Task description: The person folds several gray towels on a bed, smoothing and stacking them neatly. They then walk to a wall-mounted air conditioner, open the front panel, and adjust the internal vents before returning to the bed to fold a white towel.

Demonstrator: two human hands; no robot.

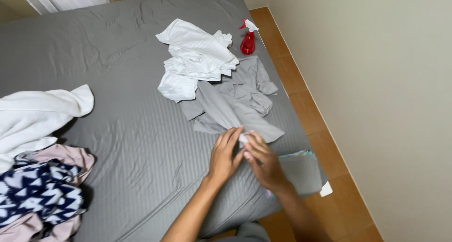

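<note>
grey bed (117,129), open at left; near its right edge, left hand (224,157) and right hand (264,163) pinch a grey shirt (235,105).

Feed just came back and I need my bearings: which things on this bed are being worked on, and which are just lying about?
In hand:
left hand and right hand, fingers meeting on the grey garment
small white piece between the fingers

Lying about:
white striped shirt
red spray bottle
folded stack
white towel
navy patterned cloth
</note>
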